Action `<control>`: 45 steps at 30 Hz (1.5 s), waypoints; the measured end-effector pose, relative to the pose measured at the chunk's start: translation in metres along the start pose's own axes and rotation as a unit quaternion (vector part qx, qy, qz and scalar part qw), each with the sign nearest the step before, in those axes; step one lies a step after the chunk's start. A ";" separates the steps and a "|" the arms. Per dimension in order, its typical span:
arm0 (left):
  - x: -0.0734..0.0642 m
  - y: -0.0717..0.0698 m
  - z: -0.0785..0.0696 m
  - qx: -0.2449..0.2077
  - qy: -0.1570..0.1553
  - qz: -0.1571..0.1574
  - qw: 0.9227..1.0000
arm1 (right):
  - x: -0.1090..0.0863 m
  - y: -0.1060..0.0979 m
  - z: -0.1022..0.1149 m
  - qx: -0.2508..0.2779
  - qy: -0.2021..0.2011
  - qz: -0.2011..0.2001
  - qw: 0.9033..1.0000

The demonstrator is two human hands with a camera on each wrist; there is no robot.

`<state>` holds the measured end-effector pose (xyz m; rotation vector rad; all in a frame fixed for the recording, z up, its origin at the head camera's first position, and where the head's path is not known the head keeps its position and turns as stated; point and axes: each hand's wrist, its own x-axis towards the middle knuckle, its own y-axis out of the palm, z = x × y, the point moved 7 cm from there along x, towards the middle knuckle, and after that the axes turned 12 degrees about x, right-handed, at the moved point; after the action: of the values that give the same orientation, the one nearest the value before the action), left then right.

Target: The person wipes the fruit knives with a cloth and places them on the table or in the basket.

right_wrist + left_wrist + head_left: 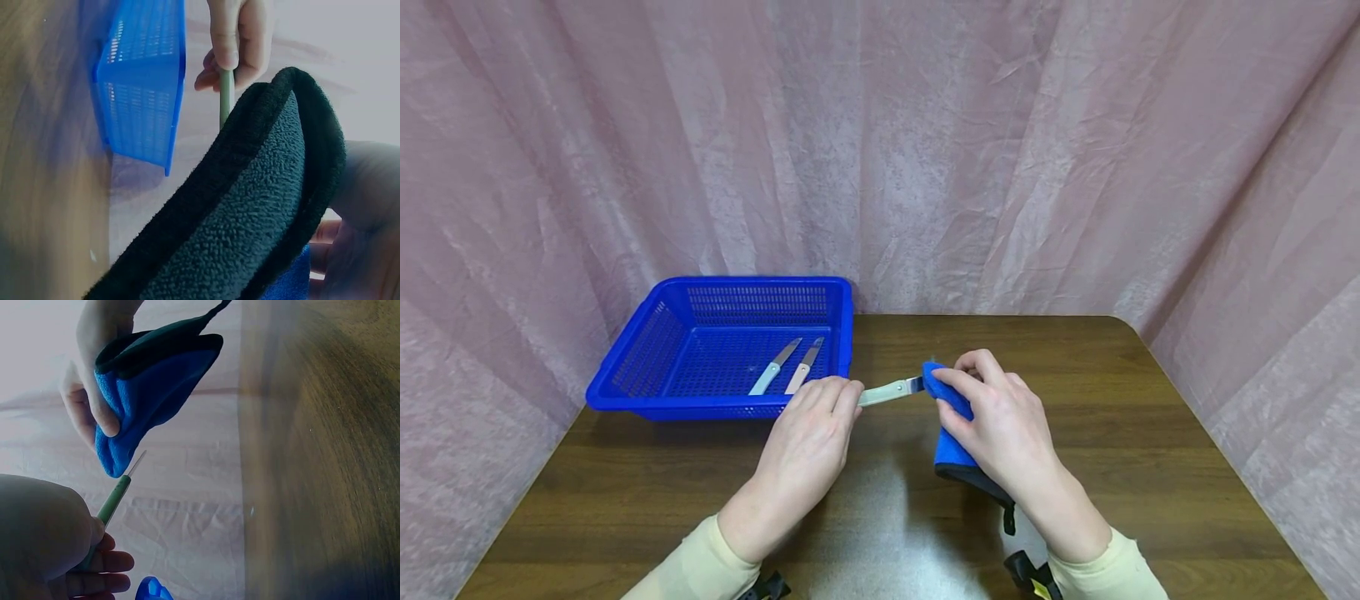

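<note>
My left hand [812, 433] grips the pale green handle of a small knife [886, 392], whose blade points right. Part of that blade is hidden by a folded blue cloth [955, 448] with black edging. The cloth is pinched between the thumb and fingers of my right hand [1003, 421], above the table. In the left wrist view the knife [114, 500] shows its narrow blade beside the cloth [150, 394]. The right wrist view has the cloth [244, 206] up close, covering most of the knife.
A blue plastic basket [718, 405] stands at the left on the wooden table [1112, 467]. Inside it lie a knife with a light blue handle [765, 379] and one with a pinkish handle [797, 379]. Pink curtains [925, 167] hang behind the table and along its sides.
</note>
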<state>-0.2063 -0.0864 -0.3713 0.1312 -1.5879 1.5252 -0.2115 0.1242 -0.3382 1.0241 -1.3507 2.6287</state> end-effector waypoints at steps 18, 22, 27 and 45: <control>-0.001 0.001 -0.001 -0.001 0.004 0.005 1.000 | -0.002 0.010 0.013 0.009 -0.059 0.000 0.998; -0.001 0.000 -0.001 0.000 0.004 0.003 1.000 | -0.002 0.011 0.014 0.007 -0.062 0.001 0.998; -0.001 -0.001 -0.001 -0.003 0.005 -0.003 1.000 | -0.002 0.011 0.013 0.006 -0.057 0.002 0.998; 0.002 -0.006 0.001 -0.004 -0.001 -0.017 1.000 | 0.003 0.000 -0.014 -0.007 0.014 0.001 1.000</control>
<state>-0.2037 -0.0878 -0.3654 0.1539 -1.5857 1.4937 -0.2212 0.1338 -0.3420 0.9814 -1.3635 2.6214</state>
